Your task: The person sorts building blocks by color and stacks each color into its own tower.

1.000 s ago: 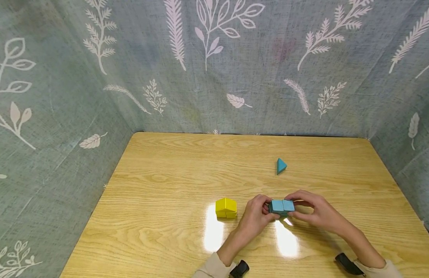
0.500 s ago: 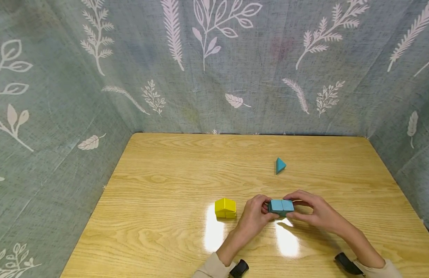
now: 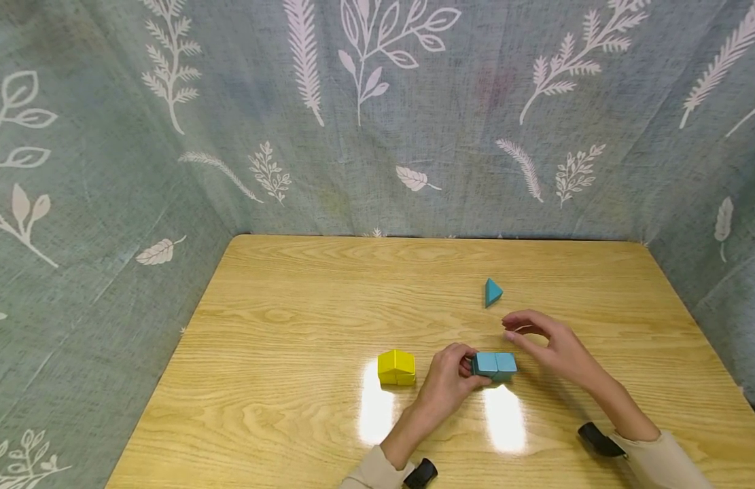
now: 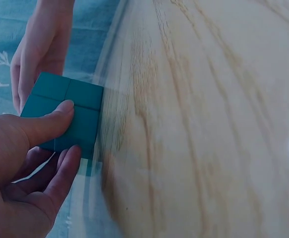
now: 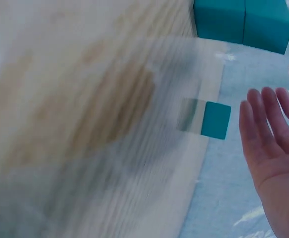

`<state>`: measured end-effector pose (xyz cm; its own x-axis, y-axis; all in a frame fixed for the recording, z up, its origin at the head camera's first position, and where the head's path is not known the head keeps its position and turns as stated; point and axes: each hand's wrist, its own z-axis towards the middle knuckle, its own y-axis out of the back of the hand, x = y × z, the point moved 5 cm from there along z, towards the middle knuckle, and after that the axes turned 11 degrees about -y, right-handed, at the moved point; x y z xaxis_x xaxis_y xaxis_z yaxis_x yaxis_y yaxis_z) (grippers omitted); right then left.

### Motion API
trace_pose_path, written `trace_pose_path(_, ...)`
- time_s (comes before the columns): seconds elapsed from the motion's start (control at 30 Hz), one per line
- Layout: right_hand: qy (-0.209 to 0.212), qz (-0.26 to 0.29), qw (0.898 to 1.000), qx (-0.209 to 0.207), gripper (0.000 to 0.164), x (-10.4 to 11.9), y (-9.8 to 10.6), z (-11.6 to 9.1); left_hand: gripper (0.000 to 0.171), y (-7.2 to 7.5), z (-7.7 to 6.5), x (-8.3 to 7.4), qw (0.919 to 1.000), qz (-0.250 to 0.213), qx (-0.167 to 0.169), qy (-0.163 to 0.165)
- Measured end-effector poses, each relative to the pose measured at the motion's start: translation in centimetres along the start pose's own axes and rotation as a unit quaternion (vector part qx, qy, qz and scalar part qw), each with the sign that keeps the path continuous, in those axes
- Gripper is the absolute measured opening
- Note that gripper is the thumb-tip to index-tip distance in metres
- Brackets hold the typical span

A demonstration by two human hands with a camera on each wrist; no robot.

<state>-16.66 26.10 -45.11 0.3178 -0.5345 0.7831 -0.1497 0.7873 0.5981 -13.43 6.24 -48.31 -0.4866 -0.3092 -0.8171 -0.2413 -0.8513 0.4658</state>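
Observation:
My left hand (image 3: pixel 447 378) grips a stack of blue blocks (image 3: pixel 497 364) at its left side. Two square block tops show from above, and in the left wrist view the front of the stack (image 4: pixel 84 124) shows seams between several blocks under my thumb (image 4: pixel 52 123). Apart from the stack, up and to its right, my right hand (image 3: pixel 554 348) holds nothing; its fingers (image 5: pixel 268 119) are relaxed. Beyond it lies a blue triangular block (image 3: pixel 493 293), which appears in the right wrist view as a small blue rectangle.
To the left of my left hand stands a yellow block stack (image 3: pixel 396 367) with a roof-like top. The wooden table (image 3: pixel 279 407) is bordered by leaf-patterned cloth (image 3: pixel 328 163) at the back and sides. Bright reflections lie on the tabletop.
My right hand has let go of the blue stack's right side and moved away from me, towards the triangular block. My left hand stays on the stack.

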Motion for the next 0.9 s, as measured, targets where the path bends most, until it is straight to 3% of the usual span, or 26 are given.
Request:
trace_pose_path(0.47, 0.001, -0.032, 0.997, -0.076, 0.026, -1.6, 0.6, 3.2, 0.036, -0.1, -0.2, 0.3, 0.9999, -0.009, -0.007, 0.004)
trace_pose_path(0.7, -0.044, -0.062, 0.992, -0.104, 0.027, -2.4, 0.9, 4.6, 0.037, -0.1, -0.2, 0.2, 0.9999, -0.008, -0.007, 0.004)
trace_pose_path(0.9, -0.076, -0.079, 0.989, -0.098, 0.032, -2.9, 0.5, 5.9, 0.036, -0.1, -0.1, 0.2, 0.9999, -0.008, -0.006, 0.008)
